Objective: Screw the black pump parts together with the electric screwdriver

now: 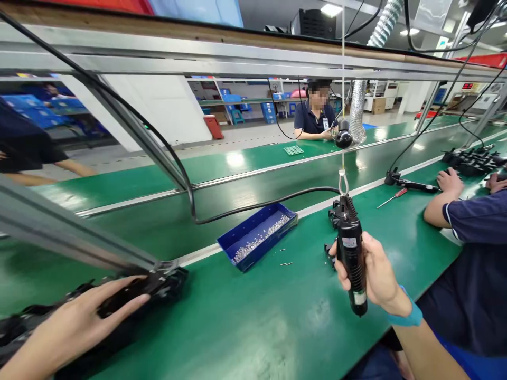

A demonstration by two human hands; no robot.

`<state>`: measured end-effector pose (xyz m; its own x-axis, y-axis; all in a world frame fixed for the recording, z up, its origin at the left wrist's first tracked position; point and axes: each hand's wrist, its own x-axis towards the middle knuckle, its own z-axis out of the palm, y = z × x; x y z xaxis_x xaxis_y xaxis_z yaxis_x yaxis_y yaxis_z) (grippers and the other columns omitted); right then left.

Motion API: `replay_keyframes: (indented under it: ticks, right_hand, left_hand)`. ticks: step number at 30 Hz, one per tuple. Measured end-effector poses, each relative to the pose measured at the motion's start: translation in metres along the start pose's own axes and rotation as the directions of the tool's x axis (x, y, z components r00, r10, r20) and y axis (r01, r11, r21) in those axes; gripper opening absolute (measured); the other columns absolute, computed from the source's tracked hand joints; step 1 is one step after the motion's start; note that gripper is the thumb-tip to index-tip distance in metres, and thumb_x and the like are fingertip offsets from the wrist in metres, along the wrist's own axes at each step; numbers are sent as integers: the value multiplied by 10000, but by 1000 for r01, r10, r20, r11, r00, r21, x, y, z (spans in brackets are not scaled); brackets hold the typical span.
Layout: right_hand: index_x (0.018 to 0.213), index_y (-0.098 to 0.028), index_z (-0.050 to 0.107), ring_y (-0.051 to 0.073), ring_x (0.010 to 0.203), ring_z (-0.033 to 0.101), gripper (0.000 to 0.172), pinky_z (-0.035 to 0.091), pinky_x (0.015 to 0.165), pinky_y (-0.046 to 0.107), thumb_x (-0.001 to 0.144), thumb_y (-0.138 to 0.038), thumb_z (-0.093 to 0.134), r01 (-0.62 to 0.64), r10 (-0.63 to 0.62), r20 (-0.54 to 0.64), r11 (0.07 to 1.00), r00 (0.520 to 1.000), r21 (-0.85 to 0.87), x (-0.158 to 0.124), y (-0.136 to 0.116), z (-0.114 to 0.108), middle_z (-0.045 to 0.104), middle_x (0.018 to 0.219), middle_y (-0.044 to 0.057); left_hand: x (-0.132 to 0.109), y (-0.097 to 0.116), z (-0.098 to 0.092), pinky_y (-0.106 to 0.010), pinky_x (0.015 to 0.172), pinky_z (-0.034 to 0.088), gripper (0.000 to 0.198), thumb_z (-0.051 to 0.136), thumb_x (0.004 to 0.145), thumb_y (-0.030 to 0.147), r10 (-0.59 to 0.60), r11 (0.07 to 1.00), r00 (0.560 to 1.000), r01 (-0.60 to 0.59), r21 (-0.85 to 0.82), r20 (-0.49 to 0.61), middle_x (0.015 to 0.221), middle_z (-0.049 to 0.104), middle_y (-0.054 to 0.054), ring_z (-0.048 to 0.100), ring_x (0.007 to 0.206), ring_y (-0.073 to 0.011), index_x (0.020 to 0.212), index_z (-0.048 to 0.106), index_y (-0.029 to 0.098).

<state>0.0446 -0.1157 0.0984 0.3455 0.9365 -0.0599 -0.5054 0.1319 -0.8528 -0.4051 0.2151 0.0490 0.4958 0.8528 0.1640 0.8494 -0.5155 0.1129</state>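
Observation:
My right hand is wrapped around a black electric screwdriver, which hangs by a metal clip from an overhead line, its tip pointing down above the green bench. On the left, my left hand has its thumb and fingers around a black plastic part, in a row of similar dark parts. Between the hands, a blue tray holds many small silvery screws. A few thin metal pieces lie beside it. Small black parts are partly hidden behind the screwdriver.
A black cable loops over the tray to the screwdriver. A metal post slants down at left. On the right are a co-worker's hand, a red-handled screwdriver and black assemblies. Another person sits across the line.

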Motion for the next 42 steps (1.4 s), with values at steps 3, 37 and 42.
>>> replay_keyframes:
  ticks: [3,37,42]
  right_hand:
    - [915,-120,755,136,422,559,655,453,428,230,906,-713,476,-11,11,-21,1000,1000,4,-4,0,1,645,557,41]
    - [932,-152,783,203,479,569,611,473,468,326,912,-663,448,6,-12,-64,996,998,-94,1,1,-4,647,589,76]
    - [938,-158,779,211,482,573,608,464,466,328,909,-666,446,9,-15,-61,996,998,-93,3,2,-4,645,579,76]
  left_hand:
    - [-10,20,-7,-469,1057,549,608,486,743,864,-10,993,993,-3,-114,-114,1090,820,35,738,1083,-323,990,685,345]
    - [-41,2,-19,-511,1129,500,890,694,661,844,18,966,999,-6,-260,43,1376,705,-149,658,1276,-359,1291,678,215]
    - [-55,7,-16,-528,1206,413,897,638,691,882,44,974,996,-26,-224,75,1468,638,-157,590,1369,-365,1299,668,223]
